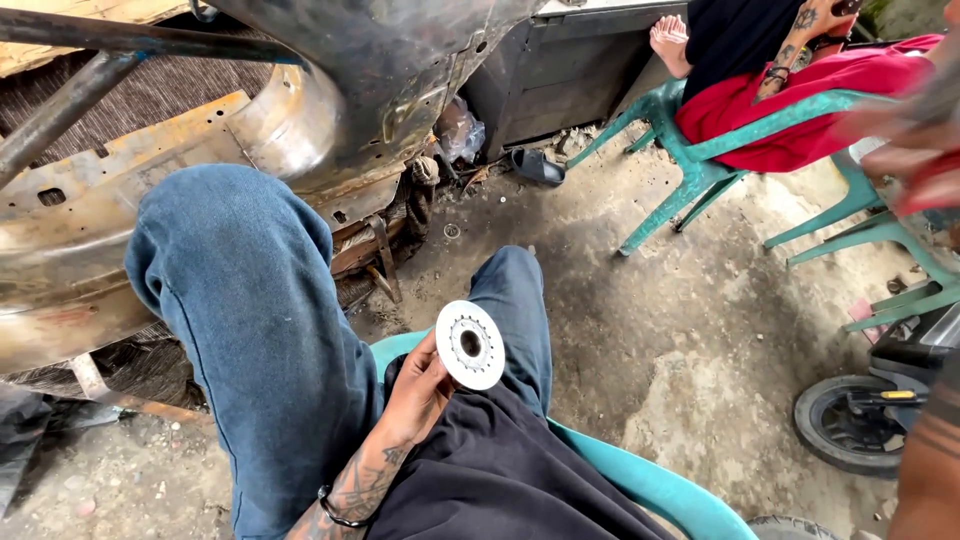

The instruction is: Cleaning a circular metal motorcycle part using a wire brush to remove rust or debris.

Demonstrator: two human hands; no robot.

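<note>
My left hand (415,390) holds a white round disc (470,345) by its edge, over my lap. The disc has a dark central hole ringed by small holes. My left forearm is tattooed and wears a dark wrist band. I sit on a teal plastic chair (650,485) with my jeans-clad left knee (230,260) raised. My right forearm (930,470) runs up the lower right edge. A blurred shape at the upper right edge looks like my right hand (905,150); its grip is unclear.
A rusty, bare metal vehicle body (300,110) fills the upper left. Another person in red cloth sits on a green plastic chair (700,165) at the upper right. A small black wheel (850,425) stands lower right. A dark sandal (540,165) lies on the dirty concrete floor.
</note>
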